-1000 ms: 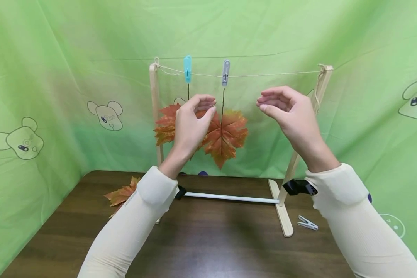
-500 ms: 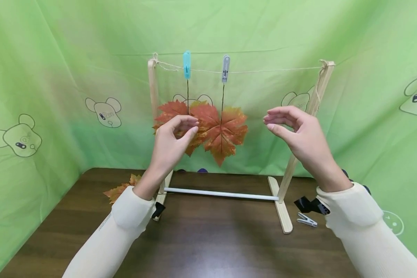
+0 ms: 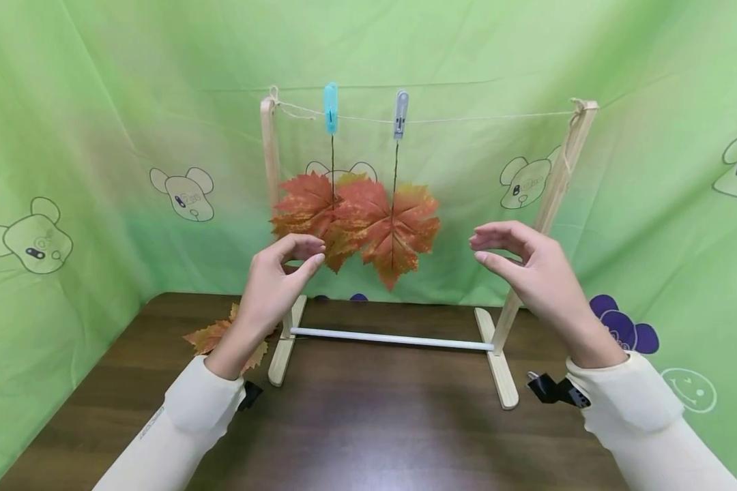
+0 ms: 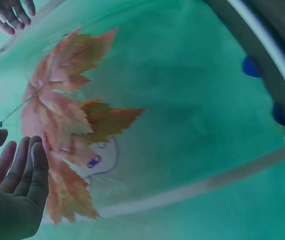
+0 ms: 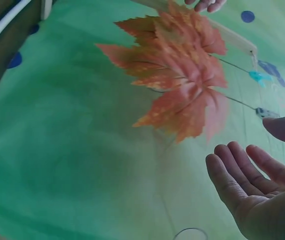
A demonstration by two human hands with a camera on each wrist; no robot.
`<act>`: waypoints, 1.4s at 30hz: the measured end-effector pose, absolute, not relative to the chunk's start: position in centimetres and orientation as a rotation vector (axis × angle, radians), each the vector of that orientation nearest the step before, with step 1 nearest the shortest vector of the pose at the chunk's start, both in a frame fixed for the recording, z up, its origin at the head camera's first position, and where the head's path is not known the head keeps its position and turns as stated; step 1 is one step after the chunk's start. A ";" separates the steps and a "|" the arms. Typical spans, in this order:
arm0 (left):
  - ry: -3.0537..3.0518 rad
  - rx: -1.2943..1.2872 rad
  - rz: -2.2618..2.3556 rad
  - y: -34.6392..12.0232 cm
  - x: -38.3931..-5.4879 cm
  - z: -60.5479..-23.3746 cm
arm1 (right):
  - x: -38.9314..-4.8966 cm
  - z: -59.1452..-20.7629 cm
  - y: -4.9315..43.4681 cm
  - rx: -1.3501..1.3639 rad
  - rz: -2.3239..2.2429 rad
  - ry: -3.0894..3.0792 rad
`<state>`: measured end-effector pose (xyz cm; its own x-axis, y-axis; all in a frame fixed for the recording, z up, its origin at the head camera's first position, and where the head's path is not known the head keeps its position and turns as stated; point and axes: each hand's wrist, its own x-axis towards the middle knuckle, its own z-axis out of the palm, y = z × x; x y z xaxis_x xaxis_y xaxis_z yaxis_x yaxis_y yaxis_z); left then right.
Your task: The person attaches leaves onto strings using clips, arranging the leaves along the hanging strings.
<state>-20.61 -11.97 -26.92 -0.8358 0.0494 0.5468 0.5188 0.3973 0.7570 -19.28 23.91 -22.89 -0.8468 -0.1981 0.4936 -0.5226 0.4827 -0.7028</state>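
Observation:
Two orange-red maple leaves hang by their stems from a string. A blue clothespin clips the left leaf, and a grey clothespin clips the right leaf. In the head view my left hand is in the air in front of the left leaf's lower edge, fingers loosely curved around nothing. My right hand hovers before the right post, likewise holding nothing. The right wrist view shows its relaxed fingers apart from the leaves.
The string runs between two wooden posts, joined low down by a white rod. Another maple leaf lies on the dark table, partly behind the left forearm. A loose clothespin is mostly hidden by the right wrist's camera.
Both hands have come down from near the string, empty throughout. The left has also drawn left, away from the leaves, and the right slightly rightward. The hanging leaves stay clipped in place.

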 end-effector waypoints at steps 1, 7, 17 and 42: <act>-2.232 -0.479 -1.431 -12.2 -20.5 -27.2 | -19.2 -23.1 24.1 0.601 1.306 -2.397; -2.298 -0.440 -1.439 -13.3 -20.1 -28.7 | -18.9 -24.6 25.3 0.583 1.309 -2.421; -2.384 -0.364 -1.383 -15.4 -19.6 -30.5 | -18.3 -26.7 27.0 0.504 1.245 -2.482; -2.656 -0.379 -1.314 -19.5 -20.9 -35.6 | -17.5 -32.8 32.8 0.477 1.167 -2.572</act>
